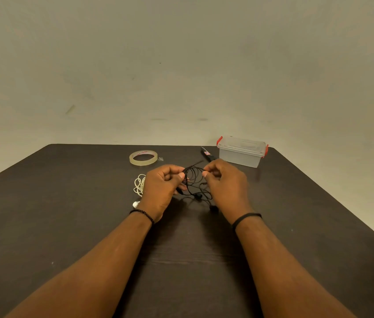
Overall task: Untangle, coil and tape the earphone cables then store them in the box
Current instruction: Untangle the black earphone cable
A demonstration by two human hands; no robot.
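So both hands are pinching the black earphone cable (195, 182) just above the tabletop (66, 226), left hand (161, 189) and right hand (223, 187) holding the loops apart, probably to keep the coil tidy. Tape roll (143, 157) and lidded box (242, 151) wait behind.

Dim, warm yellowish light throughout; your wall (181, 65) reads olive-grey with no bright patch to mark a source. The dark surface (66, 214) swallows detail, with only a faint sheen near its far left edge. Soft shadows fall toward you, beneath your left hand (161, 191) and right hand (226, 187). The black cable (195, 182) nearly vanishes against that dark top. Focus is slightly soft overall. Wide-angle stretch splays your forearms at the bottom corners and bends the surface edges outward.
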